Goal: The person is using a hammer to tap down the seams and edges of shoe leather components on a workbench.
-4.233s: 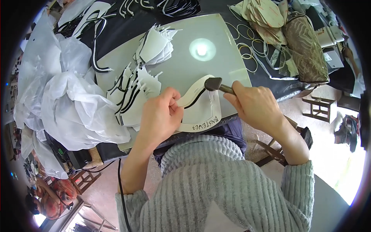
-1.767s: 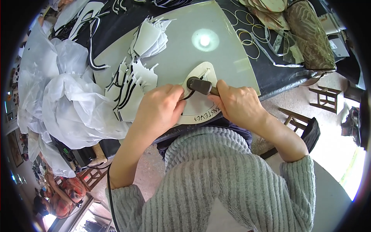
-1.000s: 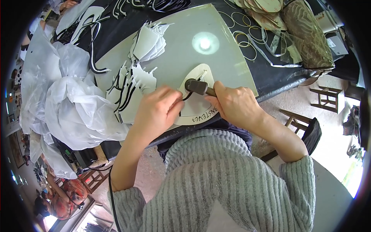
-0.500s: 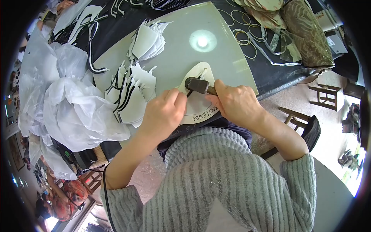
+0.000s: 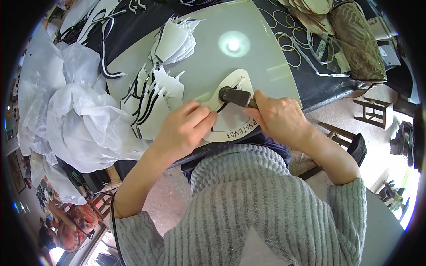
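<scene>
My right hand [image 5: 282, 117] grips the handle of a small hammer [image 5: 238, 96]. The dark hammer head rests on or just above a flat cream pattern piece [image 5: 245, 80] with handwriting along its near edge. A narrow black strip [image 5: 221, 107] runs from under the head towards my left hand [image 5: 186, 126]. The thumb and forefinger of that hand are pinched together beside the strip's end; what they hold is hidden. Left of the pattern, white cut pieces edged with black strips [image 5: 153, 102] lie overlapping. Behind them sits a fanned stack of white pieces [image 5: 174, 42].
A smooth pale board [image 5: 206, 57] lies under the work on a black-covered table [image 5: 317, 95]. Crumpled translucent plastic bags [image 5: 80, 119] bulge at the left. Cord loops [image 5: 290, 48], a clear ruler and a patterned brown roll [image 5: 357, 42] lie at the far right. Wooden stools [image 5: 372, 111] stand beyond.
The view has shifted slightly, carrying the board and pattern a little to the right. My left hand has drawn back slightly, showing more of the black strip. The hammer stays over nearly the same spot.
</scene>
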Demonstrator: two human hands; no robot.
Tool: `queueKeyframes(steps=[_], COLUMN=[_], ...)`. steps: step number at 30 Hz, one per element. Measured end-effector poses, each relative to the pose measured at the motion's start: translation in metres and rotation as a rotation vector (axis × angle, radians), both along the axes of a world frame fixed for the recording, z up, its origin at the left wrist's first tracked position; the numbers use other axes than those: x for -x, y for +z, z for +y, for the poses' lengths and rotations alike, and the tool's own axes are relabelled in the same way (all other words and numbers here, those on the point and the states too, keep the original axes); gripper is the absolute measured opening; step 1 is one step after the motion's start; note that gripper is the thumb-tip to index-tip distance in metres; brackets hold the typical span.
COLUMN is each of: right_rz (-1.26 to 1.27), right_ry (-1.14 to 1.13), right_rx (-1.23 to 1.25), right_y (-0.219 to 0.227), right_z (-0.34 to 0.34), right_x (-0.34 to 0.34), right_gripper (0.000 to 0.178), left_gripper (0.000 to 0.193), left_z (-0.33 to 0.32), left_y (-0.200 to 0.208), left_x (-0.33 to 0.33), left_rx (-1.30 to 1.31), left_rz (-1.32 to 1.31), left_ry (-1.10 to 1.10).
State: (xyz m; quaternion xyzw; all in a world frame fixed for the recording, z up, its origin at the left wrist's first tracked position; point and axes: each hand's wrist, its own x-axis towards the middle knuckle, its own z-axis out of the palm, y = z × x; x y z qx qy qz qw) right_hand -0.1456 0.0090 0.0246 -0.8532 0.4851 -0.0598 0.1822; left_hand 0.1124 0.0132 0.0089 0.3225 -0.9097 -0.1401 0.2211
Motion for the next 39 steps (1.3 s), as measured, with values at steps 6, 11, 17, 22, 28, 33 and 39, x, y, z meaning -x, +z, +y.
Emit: queueKeyframes(steps=[6,11,17,22,28,33,39], right_rz=[-0.06,0.123,0.242,0.202,-0.432,-0.65,-0.656], right_ry=[0.12,0.275,0.322,0.45,-0.185,-0.297,-0.283], right_rx=[0.089,-0.031,-0.139,-0.149,-0.7,-0.741,-0.68], right_y=[0.011,0.028,0.043,0.041,0.027,0.006,0.001], right_z=[-0.015,-0.022,-0.032,-0.046,-0.034,-0.022,-0.022], right_x=[0.004,-0.004,-0.008,-0.002,-0.011,-0.021,-0.021], right_gripper=[0.038,0.039,0.037,0.039,0.029,0.022,0.027], left_gripper=[0.034,0.026,0.025,0.023,0.015,0.013,0.012], left_z=[0.009,0.015,0.02,0.014,0.003,0.01,0.007], left_y=[-0.001,-0.012,-0.012,-0.011,0.0,-0.001,0.009], left_x=[-0.005,-0.006,0.004,0.004,0.019,0.034,0.03], left_rx=[0.087,0.072,-0.036,-0.084,-0.084,-0.046,-0.072], left_rz=[-0.023,0.021,0.169,0.257,0.032,-0.161,-0.107], left_ry=[-0.019,0.078,0.217,0.231,0.15,0.336,0.294])
